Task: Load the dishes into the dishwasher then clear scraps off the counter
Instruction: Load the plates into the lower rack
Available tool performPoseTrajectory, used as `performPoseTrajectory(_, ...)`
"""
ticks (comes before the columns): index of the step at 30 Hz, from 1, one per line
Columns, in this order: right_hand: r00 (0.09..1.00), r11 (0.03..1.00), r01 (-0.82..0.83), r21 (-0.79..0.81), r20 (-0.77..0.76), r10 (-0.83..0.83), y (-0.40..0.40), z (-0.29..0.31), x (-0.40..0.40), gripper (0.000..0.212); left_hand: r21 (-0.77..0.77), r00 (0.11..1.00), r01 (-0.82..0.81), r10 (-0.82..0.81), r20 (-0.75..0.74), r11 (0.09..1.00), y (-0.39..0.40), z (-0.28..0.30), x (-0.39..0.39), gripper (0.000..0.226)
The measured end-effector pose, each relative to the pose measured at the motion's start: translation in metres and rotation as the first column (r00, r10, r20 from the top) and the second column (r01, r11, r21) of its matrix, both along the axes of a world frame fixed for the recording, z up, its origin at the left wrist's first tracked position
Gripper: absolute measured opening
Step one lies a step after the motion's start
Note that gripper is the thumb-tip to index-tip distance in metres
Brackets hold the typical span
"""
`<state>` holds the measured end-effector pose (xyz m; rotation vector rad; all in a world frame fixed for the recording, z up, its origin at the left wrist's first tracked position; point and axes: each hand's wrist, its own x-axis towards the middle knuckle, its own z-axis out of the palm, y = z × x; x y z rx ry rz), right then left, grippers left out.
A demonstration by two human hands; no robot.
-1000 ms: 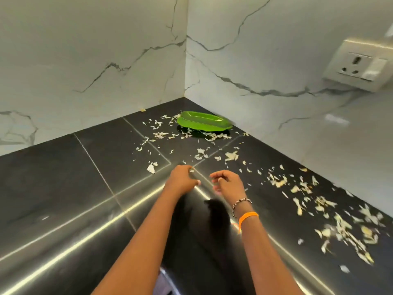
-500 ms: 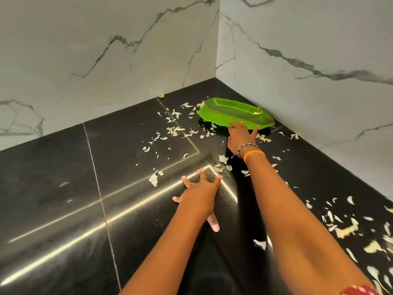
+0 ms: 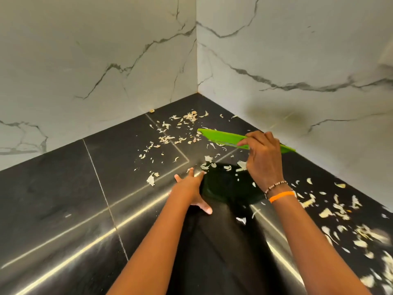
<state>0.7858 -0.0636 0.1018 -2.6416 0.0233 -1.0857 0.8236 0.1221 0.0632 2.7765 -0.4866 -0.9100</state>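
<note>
green tray gripped, lifted by right hand; left hand flat, fingers spread, on counter.

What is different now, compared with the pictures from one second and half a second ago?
The right hand, which half a second ago only touched the green plate lying in the corner, now grips it and has lifted it off the black counter, toward the person. The left hand, curled in the air a second ago, stays pressed flat on the counter as it was half a second ago. The scraps lie scattered as before.
</note>
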Motion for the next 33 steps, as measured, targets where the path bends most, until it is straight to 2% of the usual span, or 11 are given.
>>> performPoseTrajectory(3,0.997,0.997,0.074,0.017,-0.002,-0.074,0.005,0.007,-0.048,0.051,-0.312,0.989,-0.123,0.141,0.037,0.942,0.002,0.008,-0.017,0.1)
performPoseTrajectory(6,0.984,0.974,0.178,0.142,-0.019,-0.177,0.013,0.017,-0.088,0.051,-0.623,0.882,-0.207,0.42,0.215,0.754,-0.002,0.02,-0.046,0.03)
performPoseTrajectory(8,0.973,0.925,0.222,0.307,-0.008,-0.231,0.018,0.025,-0.108,0.047,-0.758,0.845,-0.164,0.487,0.223,0.631,-0.007,0.025,-0.068,0.014)
performPoseTrajectory(11,0.957,0.829,0.241,0.505,0.017,-0.288,0.033,0.042,-0.141,0.042,-0.895,0.912,0.082,0.33,0.245,0.438,-0.013,0.044,-0.107,0.045)
performPoseTrajectory(14,0.954,0.717,0.227,0.659,-0.001,-0.301,0.059,0.062,-0.175,0.04,-0.842,0.871,0.419,0.113,0.479,0.341,-0.013,0.062,-0.145,0.063)
performPoseTrajectory(18,0.963,0.611,0.2,0.766,-0.04,-0.265,0.108,0.079,-0.221,0.036,-0.656,0.774,0.491,0.059,0.631,0.572,0.006,0.078,-0.172,0.066)
performPoseTrajectory(22,0.88,0.662,0.38,0.646,-0.033,-0.473,0.153,0.075,-0.262,0.035,-0.624,0.983,-0.068,0.158,0.09,0.778,0.05,0.093,-0.188,0.074)
performPoseTrajectory(24,0.818,0.696,0.488,0.527,0.003,-0.576,0.172,0.069,-0.283,0.037,-0.541,0.99,-0.022,0.094,0.106,0.841,0.076,0.1,-0.207,0.072)
performPoseTrajectory(27,0.76,0.721,0.567,0.399,0.084,-0.644,0.203,0.058,-0.32,0.038,-0.702,0.991,-0.025,-0.076,-0.112,0.711,0.106,0.11,-0.243,0.071)
performPoseTrajectory(30,0.749,0.736,0.602,0.31,0.1,-0.655,0.23,0.051,-0.359,0.042,-0.78,0.81,-0.331,-0.264,-0.523,0.531,0.124,0.118,-0.275,0.08)
performPoseTrajectory(33,0.821,0.811,0.528,0.252,0.094,-0.563,0.246,0.041,-0.408,0.043,-0.675,0.578,-0.588,-0.353,-0.736,0.446,0.136,0.113,-0.299,0.088)
